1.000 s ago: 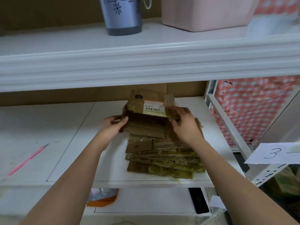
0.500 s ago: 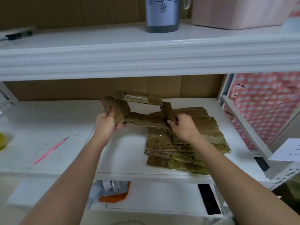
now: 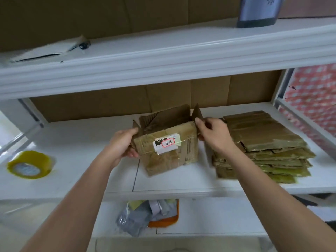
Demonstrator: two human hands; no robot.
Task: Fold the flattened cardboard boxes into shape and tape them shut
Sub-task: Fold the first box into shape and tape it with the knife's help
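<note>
Opened cardboard box (image 3: 168, 148) gripped at both sides, centre of frame, on the white middle shelf (image 3: 81, 142).

Left hand (image 3: 122, 144): reaching up from lower left, fingers curled round the box's left edge, thumb on top near the left flap. Right hand (image 3: 212, 132): reaching up from lower right, thumb and fingertips pinching the box's upper right corner beside the upright right flap. Box: squared into shape, top flaps standing open, brown and worn, crossed with yellowed tape, white label (image 3: 166, 143) with a red-ringed mark on the near face; lower edge on or just above the shelf, contact unclear. Stack of flattened boxes (image 3: 263, 146): just right of the right hand, on the same shelf. Roll of yellow tape (image 3: 30, 165): lying flat at far left of the shelf, well apart from the box.
</note>
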